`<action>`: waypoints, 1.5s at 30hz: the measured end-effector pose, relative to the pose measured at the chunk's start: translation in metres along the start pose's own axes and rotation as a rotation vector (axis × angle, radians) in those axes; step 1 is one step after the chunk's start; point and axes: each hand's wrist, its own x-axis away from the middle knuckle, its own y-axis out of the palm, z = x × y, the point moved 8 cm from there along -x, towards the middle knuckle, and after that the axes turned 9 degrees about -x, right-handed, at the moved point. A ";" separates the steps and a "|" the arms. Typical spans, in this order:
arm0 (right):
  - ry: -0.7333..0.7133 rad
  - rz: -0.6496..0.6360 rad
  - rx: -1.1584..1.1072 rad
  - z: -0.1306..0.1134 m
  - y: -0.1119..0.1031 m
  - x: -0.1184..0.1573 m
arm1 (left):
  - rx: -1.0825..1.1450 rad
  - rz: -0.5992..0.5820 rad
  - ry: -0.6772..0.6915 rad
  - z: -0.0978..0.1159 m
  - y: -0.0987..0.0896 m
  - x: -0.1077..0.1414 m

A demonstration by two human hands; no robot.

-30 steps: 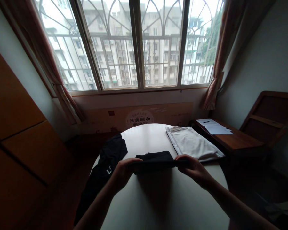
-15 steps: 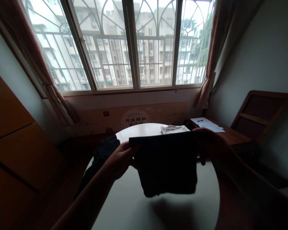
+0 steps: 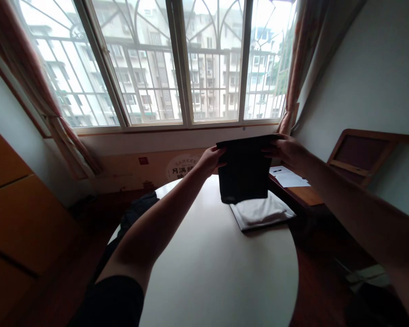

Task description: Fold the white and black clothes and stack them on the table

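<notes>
A folded black garment (image 3: 243,172) hangs in the air between my two hands, its lower edge above the far right part of the table. My left hand (image 3: 211,160) pinches its upper left corner, and my right hand (image 3: 284,149) grips the upper right corner. Just below and behind it lies a pile of folded white cloth (image 3: 262,212) with a dark layer under it. More dark clothing (image 3: 136,211) is heaped at the table's left edge, partly covered by my left arm. What kind of garment I hold is too dark to make out.
The round white table (image 3: 218,268) stands in front of me. To the right are a wooden side table (image 3: 308,195) with white papers (image 3: 288,176) and a pen, and a wooden chair (image 3: 361,154). A barred window (image 3: 211,68) with tied curtains is ahead.
Both hands have carried the black garment forward and up, away from me. The white cloth pile, mostly hidden before, now shows beneath it. My view has shifted slightly.
</notes>
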 end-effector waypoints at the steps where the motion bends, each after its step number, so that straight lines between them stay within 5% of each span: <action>1: -0.036 0.008 -0.032 0.000 -0.006 -0.013 | -0.056 0.029 0.077 -0.001 0.005 -0.015; 4: -0.091 0.025 -0.100 0.015 -0.032 -0.041 | -0.276 0.075 0.305 -0.010 0.022 -0.041; 7: -0.049 0.059 -0.044 0.059 -0.068 -0.046 | -0.544 0.006 0.432 -0.047 0.046 -0.035; 13: 0.058 0.027 0.465 0.176 -0.140 0.010 | -0.776 -0.221 0.390 -0.176 0.084 0.046; 17: 0.044 -0.049 0.690 0.214 -0.166 0.052 | -0.864 -0.259 0.364 -0.232 0.096 0.092; 20: 0.000 -0.080 0.809 0.219 -0.173 0.060 | -0.924 -0.219 0.423 -0.236 0.097 0.098; 26: -0.096 -0.129 0.965 0.210 -0.168 0.053 | -0.886 -0.109 0.517 -0.199 0.093 0.083; 28: -0.115 -0.177 1.066 0.208 -0.162 0.056 | -0.912 -0.185 0.539 -0.195 0.099 0.089; 32: -0.058 -0.277 1.282 0.210 -0.154 0.069 | -1.127 -0.533 0.462 -0.216 0.111 0.117; 35: 0.015 -0.306 1.375 0.208 -0.149 0.078 | -1.195 -0.601 0.329 -0.222 0.097 0.134; 39: 0.029 -0.300 1.531 0.200 -0.132 0.084 | -1.189 -0.595 0.188 -0.205 0.055 0.157; 42: -0.141 -0.272 1.569 0.189 -0.097 0.093 | -1.197 -0.529 0.068 -0.188 0.001 0.173; 45: -0.319 -0.312 1.455 0.185 -0.046 0.114 | -1.320 -0.337 -0.056 -0.168 -0.079 0.182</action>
